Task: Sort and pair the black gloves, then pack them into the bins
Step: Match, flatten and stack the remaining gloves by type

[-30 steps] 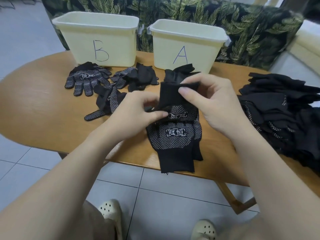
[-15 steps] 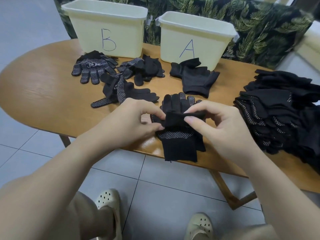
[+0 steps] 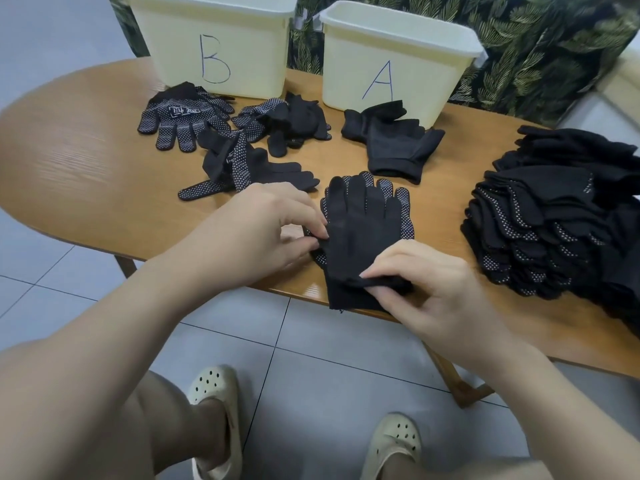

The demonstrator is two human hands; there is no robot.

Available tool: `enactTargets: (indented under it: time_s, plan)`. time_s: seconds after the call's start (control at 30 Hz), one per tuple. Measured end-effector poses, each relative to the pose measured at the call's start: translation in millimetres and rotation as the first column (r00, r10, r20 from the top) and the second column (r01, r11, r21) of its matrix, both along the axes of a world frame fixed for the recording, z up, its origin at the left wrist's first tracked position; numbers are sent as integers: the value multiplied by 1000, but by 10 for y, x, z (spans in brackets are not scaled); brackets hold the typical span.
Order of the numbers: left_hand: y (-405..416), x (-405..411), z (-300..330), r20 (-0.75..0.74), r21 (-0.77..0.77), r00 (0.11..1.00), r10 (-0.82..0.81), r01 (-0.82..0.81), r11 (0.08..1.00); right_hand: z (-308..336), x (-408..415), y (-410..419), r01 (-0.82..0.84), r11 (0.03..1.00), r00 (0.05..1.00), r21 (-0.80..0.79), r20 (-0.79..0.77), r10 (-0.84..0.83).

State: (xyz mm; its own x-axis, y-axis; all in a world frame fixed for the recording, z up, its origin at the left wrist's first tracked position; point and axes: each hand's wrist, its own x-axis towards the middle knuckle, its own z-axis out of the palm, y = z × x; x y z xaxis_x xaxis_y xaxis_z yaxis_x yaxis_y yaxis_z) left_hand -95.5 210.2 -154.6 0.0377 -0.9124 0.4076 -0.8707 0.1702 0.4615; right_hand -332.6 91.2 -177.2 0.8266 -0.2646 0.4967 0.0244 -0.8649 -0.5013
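Our left hand (image 3: 263, 233) and right hand (image 3: 426, 289) pinch the stacked glove pair (image 3: 367, 230), bin A (image 3: 398, 57) at twelve o'clock.

The plain black knit glove (image 3: 363, 233), held up folded in front of the bin a second ago, now lies spread flat over the white-dotted black glove (image 3: 405, 216) at the centre of the frame, fingers pointing toward the top. The right hand (image 3: 426, 292), earlier raised and pinching the folded cuff, now sits lower right of centre, pinching the cuff at the table's near edge. The left hand (image 3: 263, 237) now pinches the glove's left edge.
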Motion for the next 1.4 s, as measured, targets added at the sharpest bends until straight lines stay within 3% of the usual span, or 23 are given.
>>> enactTargets:
  time_s: [0.2, 0.3, 0.47, 0.67, 0.87, 1.03, 1.27, 1.4]
  plan:
    - [-78, 32, -71, 111, 41, 993, 29, -34, 999, -49, 22, -18, 28, 995, 999, -94, 46, -24]
    - [-112, 39, -98, 131, -5, 991, 29, -29, 1000, -75, 55, -28, 25, 967, 1000, -252, 18, -21]
    - [-142, 41, -111, 173, -86, 985, 27, -12, 996, -84, 35, -31, -6, 946, 999, -325, -53, -12]
    - [-162, 89, -167, 278, -5, 960, -45, 48, 999, -32, -33, -41, -32, 971, 989, -239, -145, -2]
    - [-91, -35, -95, 211, 70, 974, -87, 74, 995, 73, -126, -30, -20, 992, 982, -124, -191, -4]
    - [-63, -85, -38, 180, 91, 980, -87, 71, 993, -4, -117, -94, 133, 985, 982, -114, -120, -146]
    - [-153, -178, -85, 227, 40, 973, -40, 32, 999, 43, -93, -221, 225, 972, 974, 69, -27, -224]
    - [-253, -293, -154, 270, 131, 961, -58, 23, 991, 44, -14, -355, 327, 945, 934, 13, -159, -321]
